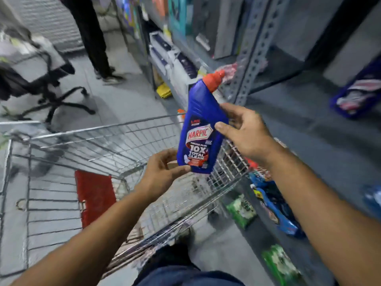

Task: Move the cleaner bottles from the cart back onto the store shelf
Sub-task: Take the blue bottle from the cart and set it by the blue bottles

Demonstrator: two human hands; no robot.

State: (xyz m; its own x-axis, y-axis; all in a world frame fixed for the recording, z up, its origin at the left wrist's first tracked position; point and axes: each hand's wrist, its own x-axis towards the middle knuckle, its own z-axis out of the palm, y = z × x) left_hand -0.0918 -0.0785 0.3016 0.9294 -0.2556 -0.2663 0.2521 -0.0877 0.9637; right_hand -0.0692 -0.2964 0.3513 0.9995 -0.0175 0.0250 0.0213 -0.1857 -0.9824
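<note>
Grey floor tiles fill the left and centre of the frame; a grey metal store shelf occupies the right side, supported by a perforated upright post.

**Cart.** A wire shopping cart stands at the lower left and centre, with its right wall close to the shelf edge. A red flap lies against the cart's rear panel. No bottles can be made out inside the basket; that area is blurred.

**Cleaner bottle.** One blue cleaner bottle with a red-orange cap is held at the centre of the frame, above the cart's right wall. It stands nearly upright, with the neck tilted toward the upper right. The label reads "HARPIC" and "10X".

**Hands.**
- Left hand: grasps the bottle's lower left corner, thumb on the front face, fingers behind.
- Right hand: grasps the bottle's right edge at mid-height, thumb on the label side, fingers wrapped behind.

**Shelf contents.** A blue and red packet lies on the shelf at the right edge of the frame. Blue packets and green packets sit on a lower level at the lower right.

**Background.** A black office chair stands at the upper left. A second person's dark-trousered legs appear at the top, left of centre. Boxed goods line the far shelving.
</note>
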